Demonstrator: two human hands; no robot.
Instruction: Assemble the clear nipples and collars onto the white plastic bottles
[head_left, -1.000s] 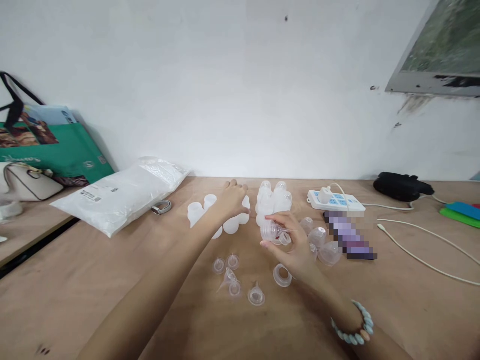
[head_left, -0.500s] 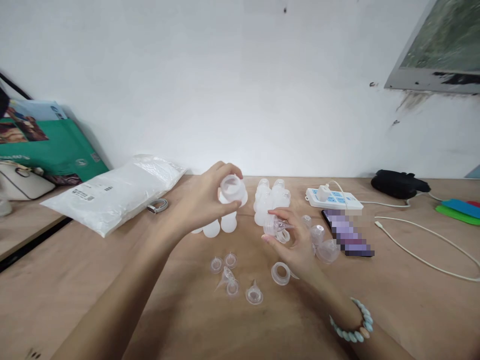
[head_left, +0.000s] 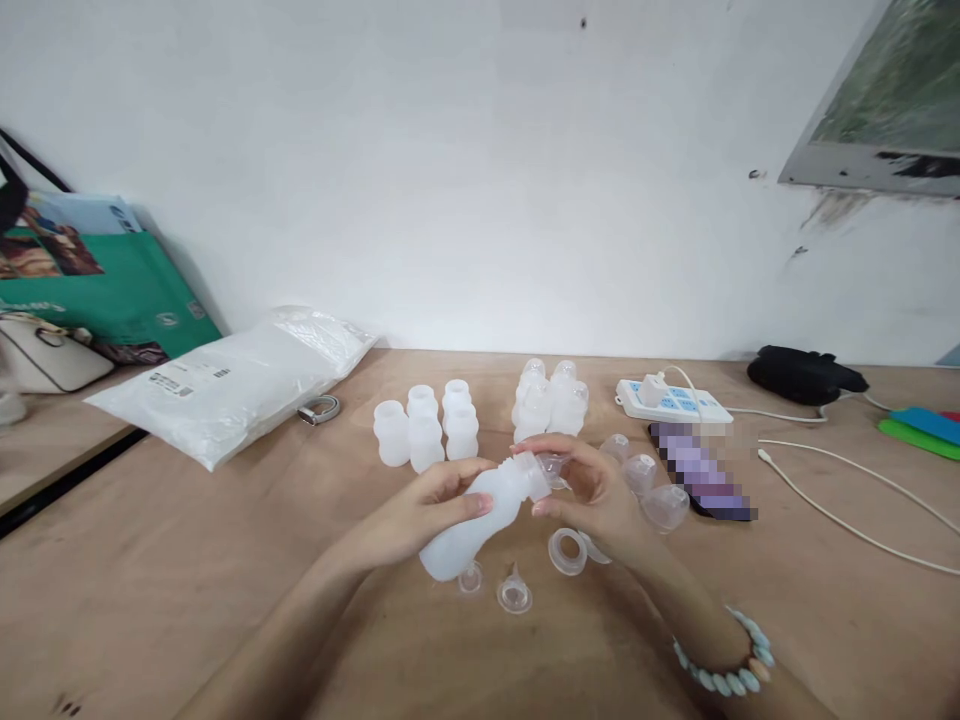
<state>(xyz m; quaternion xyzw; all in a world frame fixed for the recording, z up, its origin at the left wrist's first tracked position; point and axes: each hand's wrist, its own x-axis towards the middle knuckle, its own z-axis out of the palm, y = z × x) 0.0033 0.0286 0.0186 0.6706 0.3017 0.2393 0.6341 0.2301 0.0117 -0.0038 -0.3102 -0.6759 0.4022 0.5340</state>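
A white bottle [head_left: 504, 495] is held tilted in the closed left hand [head_left: 424, 510], so its mouth meets the clear cap [head_left: 553, 467] pinched in the right hand [head_left: 600, 495].

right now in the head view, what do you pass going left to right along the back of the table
green bag → white plastic packet → small metal loop → open bottles → capped bottles → power strip → black pouch → green and blue flat pieces
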